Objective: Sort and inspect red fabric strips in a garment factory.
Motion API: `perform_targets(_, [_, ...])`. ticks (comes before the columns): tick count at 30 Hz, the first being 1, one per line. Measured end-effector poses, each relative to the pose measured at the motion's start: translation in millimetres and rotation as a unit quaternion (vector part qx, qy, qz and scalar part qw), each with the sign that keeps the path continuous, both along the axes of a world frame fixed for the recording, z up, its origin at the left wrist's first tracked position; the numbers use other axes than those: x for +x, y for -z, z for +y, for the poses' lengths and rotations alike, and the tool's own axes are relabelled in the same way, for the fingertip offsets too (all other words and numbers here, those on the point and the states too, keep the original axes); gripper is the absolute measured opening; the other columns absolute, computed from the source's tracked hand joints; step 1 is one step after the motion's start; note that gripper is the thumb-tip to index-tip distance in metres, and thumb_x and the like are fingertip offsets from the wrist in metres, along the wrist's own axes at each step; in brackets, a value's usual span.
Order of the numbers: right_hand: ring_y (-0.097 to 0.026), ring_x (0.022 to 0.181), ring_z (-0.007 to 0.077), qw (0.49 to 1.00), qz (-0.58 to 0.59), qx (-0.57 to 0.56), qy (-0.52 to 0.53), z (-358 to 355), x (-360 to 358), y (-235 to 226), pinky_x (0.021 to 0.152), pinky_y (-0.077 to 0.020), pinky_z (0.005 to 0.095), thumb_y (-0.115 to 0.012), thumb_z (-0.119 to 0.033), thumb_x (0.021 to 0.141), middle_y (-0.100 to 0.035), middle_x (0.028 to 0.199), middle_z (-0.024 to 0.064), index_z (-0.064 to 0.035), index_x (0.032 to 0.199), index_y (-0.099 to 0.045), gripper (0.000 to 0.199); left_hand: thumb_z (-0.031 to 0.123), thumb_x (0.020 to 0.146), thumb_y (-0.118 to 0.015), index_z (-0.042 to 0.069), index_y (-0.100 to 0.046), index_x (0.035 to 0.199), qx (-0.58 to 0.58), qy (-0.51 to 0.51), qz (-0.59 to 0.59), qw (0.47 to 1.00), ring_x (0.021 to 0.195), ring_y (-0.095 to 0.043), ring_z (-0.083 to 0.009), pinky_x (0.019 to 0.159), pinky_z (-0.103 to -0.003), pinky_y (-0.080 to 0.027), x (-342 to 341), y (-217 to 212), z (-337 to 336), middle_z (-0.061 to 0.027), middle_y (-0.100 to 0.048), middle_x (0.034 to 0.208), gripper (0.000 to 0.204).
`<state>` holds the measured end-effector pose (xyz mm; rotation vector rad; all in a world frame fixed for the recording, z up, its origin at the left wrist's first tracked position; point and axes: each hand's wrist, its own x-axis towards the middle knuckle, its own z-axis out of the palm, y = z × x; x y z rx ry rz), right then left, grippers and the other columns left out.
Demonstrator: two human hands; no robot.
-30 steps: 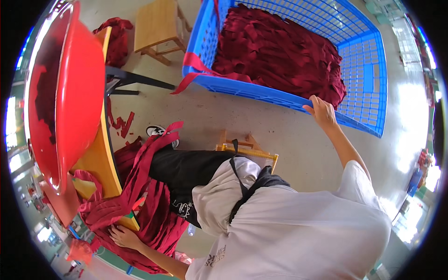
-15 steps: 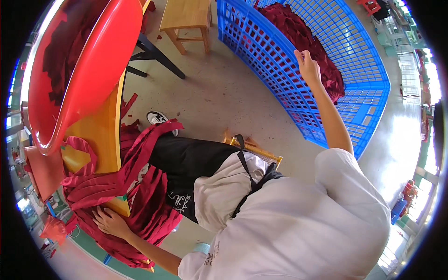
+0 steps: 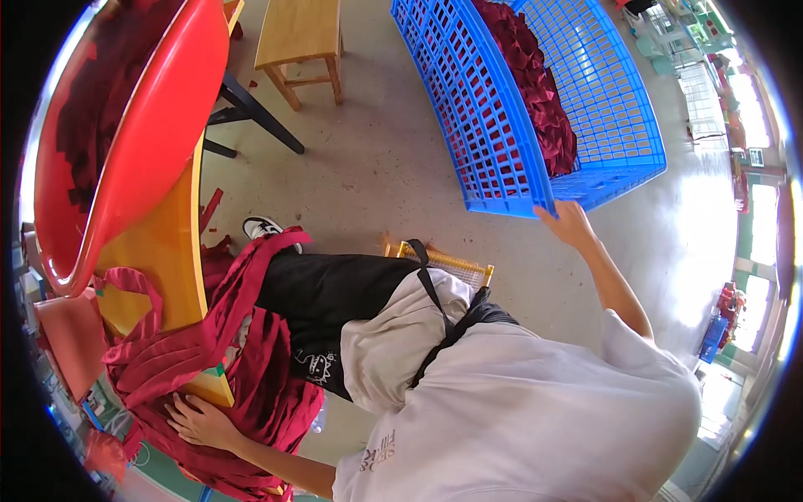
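Note:
My left hand lies flat, fingers spread, on a heap of dark red fabric strips draped over the end of a yellow wooden table. The strips hang over the table edge beside my leg. Out to the right, my right hand grips the near corner of a large blue plastic basket with perforated walls. Inside the basket sits a pile of dark red folded fabric pieces.
A big red basin with dark red cloth stands on the table at the left. Beyond it are a wooden stool and black table legs. A yellow-framed crate sits on the floor by my thigh. Red scraps lie near my shoe.
The blue basket has shifted farther away and turned. My right hand has gone from its long rim to its near corner. My left hand stays on the fabric.

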<state>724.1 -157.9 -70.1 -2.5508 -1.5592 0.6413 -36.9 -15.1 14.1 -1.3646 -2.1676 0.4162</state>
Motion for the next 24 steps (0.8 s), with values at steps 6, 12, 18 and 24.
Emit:
perform_targets(6, [-0.066, 0.071, 0.0437, 0.991, -0.127, 0.015, 0.038, 104, -72, 34, 0.067, -0.0506, 0.0531, -0.053, -0.059, 0.091, -0.065, 0.071, 0.0262, 0.002, 0.072, -0.064, 0.064, 0.039, 0.102, -0.042, 0.021, -0.057, 0.135, 0.005, 0.01, -0.016, 1.0, 0.138, -0.039, -0.0354, 0.112, -0.052, -0.03, 11, -11, -7, -0.0066, -0.046, 0.149, 0.04])
perform_targets(12, [-0.066, 0.091, 0.0425, 0.991, 0.086, 0.051, -0.085, 252, -126, 44, 0.079, -0.0503, 0.0512, -0.059, -0.056, 0.088, -0.066, 0.099, 0.0284, 0.0026, 0.106, -0.06, 0.061, 0.038, 0.102, -0.042, 0.02, -0.057, 0.134, 0.015, 0.023, -0.034, 0.999, 0.138, -0.039, -0.0355, 0.113, -0.054, -0.029, 13, -1, 6, -0.0073, -0.046, 0.149, 0.04])
perform_targets(18, [-0.068, 0.087, 0.042, 0.987, 0.014, 0.077, -0.143, 232, -135, 14, 0.073, -0.0528, 0.0557, -0.061, -0.037, 0.089, -0.068, 0.105, 0.0239, -0.0096, 0.14, -0.041, 0.061, 0.037, 0.102, -0.043, 0.019, -0.058, 0.134, 0.025, 0.024, -0.044, 0.998, 0.139, -0.038, -0.0352, 0.113, -0.054, -0.028, 16, -7, -5, -0.0081, -0.046, 0.149, 0.039])
perform_targets(24, [-0.062, 0.069, 0.0486, 0.984, 0.068, 0.141, -0.084, 185, -162, 45, 0.062, -0.0481, 0.0588, -0.06, -0.026, 0.093, -0.062, 0.07, 0.029, 0.0004, 0.105, -0.046, 0.033, 0.037, 0.102, -0.042, 0.019, -0.058, 0.133, 0.011, 0.014, -0.047, 0.999, 0.139, -0.037, -0.035, 0.114, -0.054, -0.027, 17, -15, -9, -0.0079, -0.045, 0.149, 0.04])
